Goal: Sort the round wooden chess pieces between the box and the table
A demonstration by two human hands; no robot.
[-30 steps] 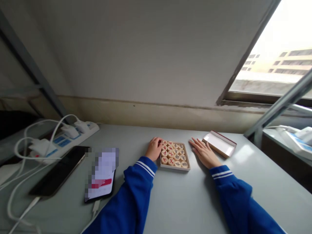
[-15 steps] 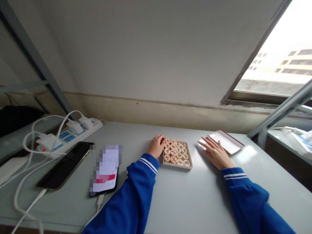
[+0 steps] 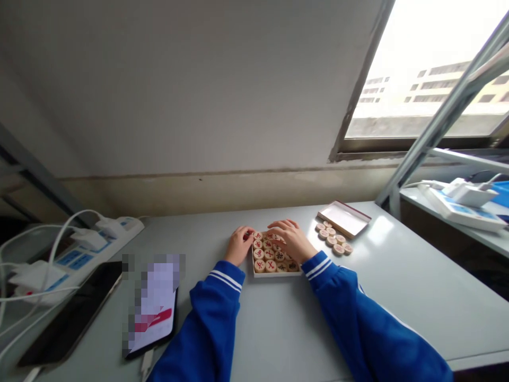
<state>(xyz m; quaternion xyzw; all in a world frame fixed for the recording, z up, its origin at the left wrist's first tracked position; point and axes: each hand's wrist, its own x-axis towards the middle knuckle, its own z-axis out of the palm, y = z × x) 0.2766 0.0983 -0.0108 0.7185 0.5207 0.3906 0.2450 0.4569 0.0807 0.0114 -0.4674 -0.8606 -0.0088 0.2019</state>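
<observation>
A shallow square cardboard box of round pale wooden game pieces point(image 3: 274, 257) is seen lying flat on the grey desk point(image 3: 286, 323), near the middle and close to the back wall. Its near edge runs roughly parallel to the desk's front edge. Being about square, it has no marked long axis, and its open face points straight up.

The left hand point(image 3: 237, 245) is held against the box's left rim, fingers curled, the tips touching the far-left corner piece; whether a piece is actually pinched cannot be told. The right hand point(image 3: 289, 240) is spread over the right part of the box, fingers bent down onto the pieces, nothing visibly gripped.

To the right, just apart from the box, a small cluster of loose wooden discs point(image 3: 333, 240) is laid on the desk, touching or nearly touching the upturned white box lid with a dark red rim point(image 3: 343, 217).

A piece could be knocked out of its row if the spread right fingers drag sideways, since the discs are packed loosely and stand near the low rim. The box could be slid if it is pushed unevenly from the left. The loose discs could be scattered by the blue sleeve point(image 3: 338, 286).

A smartphone with a lit screen point(image 3: 153, 313) lies at the left.
</observation>
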